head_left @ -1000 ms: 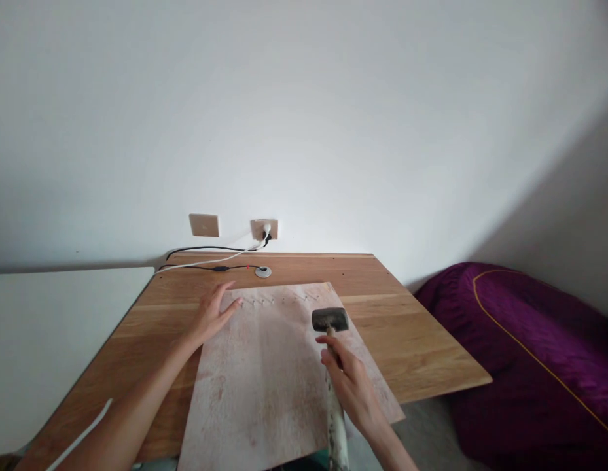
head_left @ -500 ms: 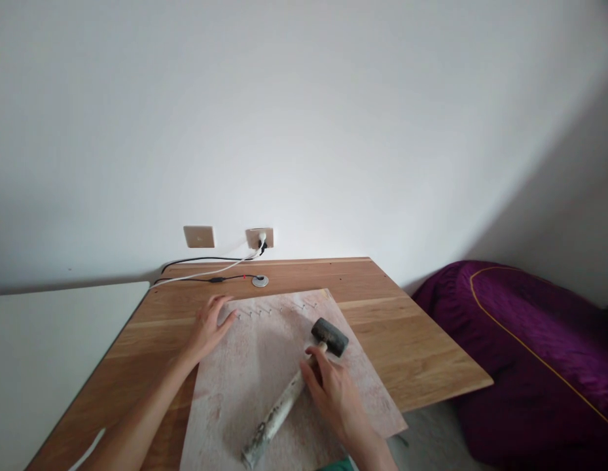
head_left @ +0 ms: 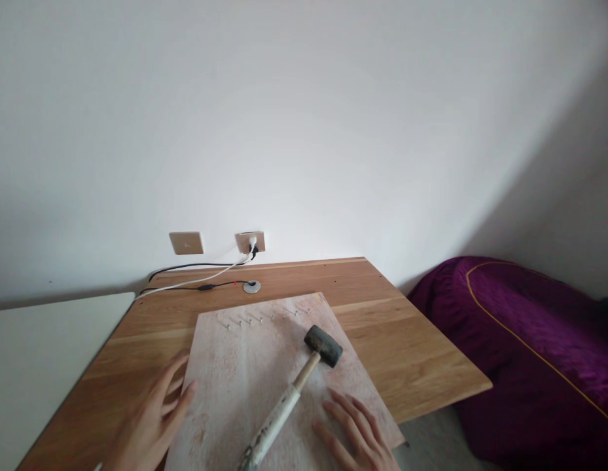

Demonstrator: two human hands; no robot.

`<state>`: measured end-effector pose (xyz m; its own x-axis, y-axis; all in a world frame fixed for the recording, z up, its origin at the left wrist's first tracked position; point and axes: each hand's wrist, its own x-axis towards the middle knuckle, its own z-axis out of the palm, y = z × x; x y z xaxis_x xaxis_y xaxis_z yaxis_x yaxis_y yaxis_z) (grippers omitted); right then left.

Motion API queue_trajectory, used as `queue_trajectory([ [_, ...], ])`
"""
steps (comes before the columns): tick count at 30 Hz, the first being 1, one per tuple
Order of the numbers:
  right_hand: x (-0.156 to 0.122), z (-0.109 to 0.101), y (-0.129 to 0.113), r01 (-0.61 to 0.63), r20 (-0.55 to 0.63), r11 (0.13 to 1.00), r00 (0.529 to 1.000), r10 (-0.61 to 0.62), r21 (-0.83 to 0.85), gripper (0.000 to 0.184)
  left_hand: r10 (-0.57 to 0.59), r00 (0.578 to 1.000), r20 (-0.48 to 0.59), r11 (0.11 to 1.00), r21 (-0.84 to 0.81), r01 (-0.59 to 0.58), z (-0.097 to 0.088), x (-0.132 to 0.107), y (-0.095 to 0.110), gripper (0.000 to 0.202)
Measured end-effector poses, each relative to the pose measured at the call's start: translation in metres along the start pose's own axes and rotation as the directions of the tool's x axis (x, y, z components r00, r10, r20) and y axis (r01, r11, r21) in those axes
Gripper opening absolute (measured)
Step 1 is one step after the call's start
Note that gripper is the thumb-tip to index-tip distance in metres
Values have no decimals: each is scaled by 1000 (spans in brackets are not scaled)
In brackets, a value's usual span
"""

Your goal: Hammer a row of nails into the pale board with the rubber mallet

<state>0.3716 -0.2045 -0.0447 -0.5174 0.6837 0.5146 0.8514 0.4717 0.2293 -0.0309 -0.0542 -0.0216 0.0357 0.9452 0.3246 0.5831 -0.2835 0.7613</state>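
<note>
A pale pinkish board [head_left: 254,373] lies on the wooden table [head_left: 406,353]. Along the board's far edge runs a row of several small nails [head_left: 264,318]. A mallet [head_left: 294,392] with a black head and a worn whitish handle rests diagonally on the board, held by nobody. My right hand [head_left: 355,438] lies flat on the board just right of the handle, fingers spread. My left hand [head_left: 154,418] hovers at the board's left edge over the table, fingers open and holding nothing.
Two wall plates [head_left: 186,243] sit above the table's back edge, with white and black cables [head_left: 196,282] trailing along it beside a round grommet [head_left: 251,286]. A purple beanbag [head_left: 519,353] sits to the right of the table. A white surface [head_left: 43,353] adjoins on the left.
My right hand laid the mallet down on the board and let go. My left hand slid back from the nails toward the near left edge. The view shifted slightly.
</note>
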Motion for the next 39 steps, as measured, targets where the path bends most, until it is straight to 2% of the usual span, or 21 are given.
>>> queue_trajectory([
  [5,-4,-10,13,-44,25,998,999,43,37,64,-31,997,64,998,-45,34,18,1,12,46],
  [8,-15,-24,31,-96,47,995,994,94,38,75,17,995,100,998,-61,-10,40,5,32,41],
  [11,-42,-32,55,-171,86,985,981,172,-18,80,111,974,196,991,-94,-94,70,9,59,33],
  [12,-54,-32,65,-218,123,975,967,221,-38,80,149,960,239,986,-104,-127,81,10,68,30],
  [14,-81,-31,86,-327,127,941,933,336,-90,73,231,925,301,971,-126,-201,102,12,87,28],
  [18,-129,-29,133,-456,164,881,866,472,-129,64,356,851,387,934,-192,-303,143,20,121,28],
  [21,-151,-31,162,-529,171,833,817,551,-159,57,388,800,457,917,-276,-287,174,30,141,32],
  [24,-161,-37,184,-593,232,792,758,610,-146,57,405,765,500,892,-398,-213,198,45,150,36],
  [26,-162,-43,194,-622,246,771,733,635,-138,59,424,750,507,862,-480,-163,204,57,149,38],
  [28,-158,-49,197,-643,213,758,730,650,-110,63,437,734,520,841,-525,-129,200,68,140,36],
  [31,-136,-58,182,-690,99,722,723,684,47,61,366,752,548,862,-504,-52,183,82,120,26],
  [32,-123,-60,170,-711,47,692,701,712,125,55,325,767,553,868,-497,-9,177,85,113,24],
  [33,-107,-60,154,-745,11,641,653,757,184,49,278,787,550,862,-504,48,172,88,106,25],
  [34,-89,-59,137,-795,-1,568,581,814,212,44,229,811,538,840,-530,114,168,90,100,28],
  [35,-68,-57,118,-820,6,523,539,842,233,41,178,833,523,802,-568,185,165,92,96,29],
  [36,-45,-53,99,-791,17,544,571,821,279,36,127,850,510,750,-610,254,163,94,92,29],
  [38,1,-40,67,-577,1,712,777,630,400,21,45,862,506,634,-681,367,160,96,89,25],
  [39,22,-31,56,-498,-27,766,831,555,408,23,21,856,517,582,-702,410,159,97,89,26],
])
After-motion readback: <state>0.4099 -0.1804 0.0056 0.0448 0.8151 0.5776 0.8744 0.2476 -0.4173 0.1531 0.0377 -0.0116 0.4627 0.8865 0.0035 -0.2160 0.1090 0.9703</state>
